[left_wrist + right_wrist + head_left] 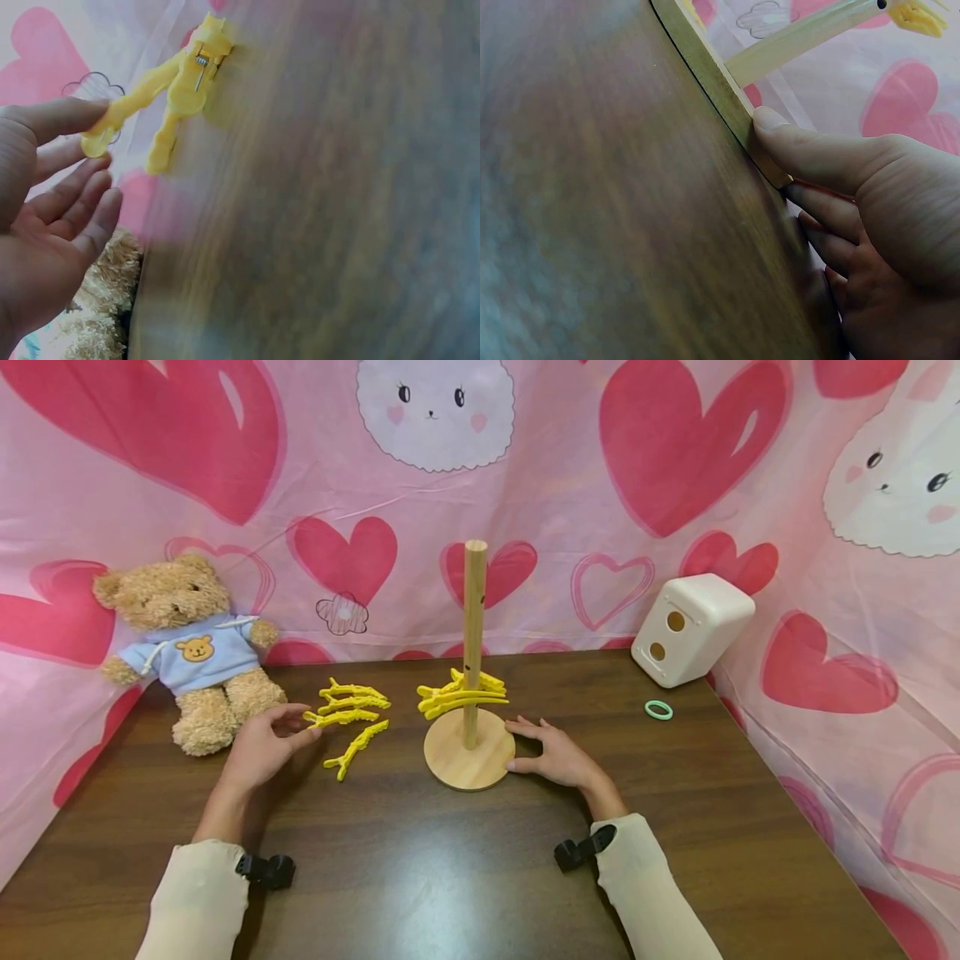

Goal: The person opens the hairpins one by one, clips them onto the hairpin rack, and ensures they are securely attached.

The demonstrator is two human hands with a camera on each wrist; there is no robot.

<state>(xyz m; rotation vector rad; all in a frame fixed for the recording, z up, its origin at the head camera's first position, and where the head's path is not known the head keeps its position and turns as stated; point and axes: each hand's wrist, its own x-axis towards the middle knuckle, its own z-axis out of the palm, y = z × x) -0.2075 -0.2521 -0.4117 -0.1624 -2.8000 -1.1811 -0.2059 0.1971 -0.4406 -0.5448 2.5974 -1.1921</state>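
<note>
My left hand (258,750) pinches one handle end of a yellow hair clip (196,71) between thumb and fingertips, and the clip's spring shows in the left wrist view. Beside it on the table lie several more yellow hair clips (358,747), spread in a loose fan. A wooden stand (450,758) with a round base and an upright post is in the middle. Other yellow hair clips (442,702) sit at the lower part of its post, pointing sideways. My right hand (557,757) grips the right rim of the base, its thumb (780,135) against the edge.
A teddy bear (198,652) in a blue sweater leans at the back left. On the right stand a white box (697,627) with round holes and a small mint-green ring (658,710). A pink heart-print cloth (558,510) hangs behind the brown table (360,877).
</note>
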